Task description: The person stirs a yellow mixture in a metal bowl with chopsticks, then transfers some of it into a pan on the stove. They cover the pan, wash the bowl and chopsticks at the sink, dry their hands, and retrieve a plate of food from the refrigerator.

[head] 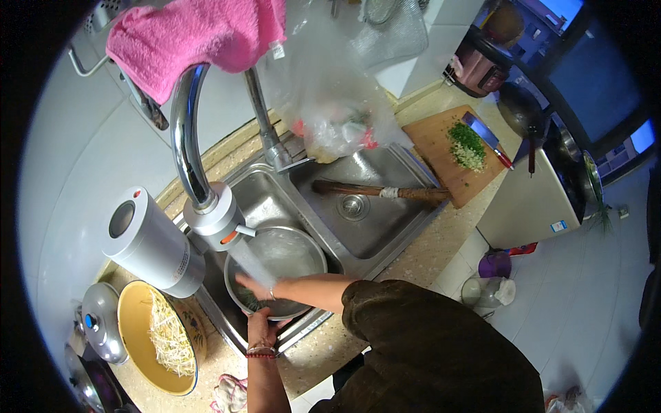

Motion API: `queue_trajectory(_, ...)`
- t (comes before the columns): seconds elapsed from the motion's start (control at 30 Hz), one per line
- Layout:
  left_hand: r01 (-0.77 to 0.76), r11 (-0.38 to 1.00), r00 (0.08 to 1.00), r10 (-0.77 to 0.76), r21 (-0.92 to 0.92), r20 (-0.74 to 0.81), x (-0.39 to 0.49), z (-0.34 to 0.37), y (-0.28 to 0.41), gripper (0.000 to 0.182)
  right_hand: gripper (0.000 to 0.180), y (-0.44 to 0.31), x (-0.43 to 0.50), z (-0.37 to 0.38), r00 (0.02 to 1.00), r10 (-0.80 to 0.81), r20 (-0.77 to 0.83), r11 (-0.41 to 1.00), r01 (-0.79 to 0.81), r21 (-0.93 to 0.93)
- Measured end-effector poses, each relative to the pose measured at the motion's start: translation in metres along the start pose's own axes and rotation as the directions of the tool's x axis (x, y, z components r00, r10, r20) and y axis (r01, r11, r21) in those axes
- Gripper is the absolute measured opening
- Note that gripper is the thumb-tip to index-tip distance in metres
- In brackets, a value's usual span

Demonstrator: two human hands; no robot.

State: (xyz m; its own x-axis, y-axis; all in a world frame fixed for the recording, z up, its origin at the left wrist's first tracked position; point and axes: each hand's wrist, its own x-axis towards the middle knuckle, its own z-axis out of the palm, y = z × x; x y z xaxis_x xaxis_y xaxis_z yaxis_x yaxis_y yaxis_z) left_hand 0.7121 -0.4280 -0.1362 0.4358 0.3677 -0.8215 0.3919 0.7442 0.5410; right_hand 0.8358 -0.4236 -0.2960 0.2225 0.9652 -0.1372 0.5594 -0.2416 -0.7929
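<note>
A round metal basin (304,248) rests in the left bowl of a steel double sink. My left hand (262,328) grips its near rim, thumb on the rim and fingers beneath. Inside the basin, my right hand (253,285) is blurred, fingers stretched out beside the falling water. Some dark green leaves (250,299) lie below that hand; their kind is unclear. Water (253,263) pours from the white faucet-mounted unit (214,219) on a curved chrome spout (188,129).
A yellow enamel basin of bean sprouts (173,338) stands left. A brush-like bundle (382,191) crosses the right sink bowl (372,232). Farther right, a cutting board (428,134) bears chopped greens (465,139) and a cleaver (480,129). A pink towel (206,36) and plastic bag (330,88) hang above.
</note>
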Motion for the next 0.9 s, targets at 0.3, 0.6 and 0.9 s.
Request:
queue_trajectory(0.3, -0.634, 0.205, 0.483, 0.858, 0.746, 0.174, -0.043, 0.03, -0.007, 0.09, 0.037, -0.001, -0.071, -0.122, 0.832, 0.464, 0.304, 0.765, -0.203, -0.611)
queue_trajectory(0.6, -0.138, -0.58, 0.591, 0.602, 0.803, 0.536, -0.081, 0.033, 0.053, 0.014, 0.04, -0.085, -0.126, -0.206, 0.787, 0.326, 0.523, 0.83, 0.027, -0.557)
queue_trajectory(0.9, -0.461, -0.507, 0.495, 0.534, 0.728, 0.685, -0.032, 0.071, 0.088, 0.016, 0.032, -0.145, -0.191, -0.315, 0.989, 0.047, -0.141, 0.925, -0.097, -0.368)
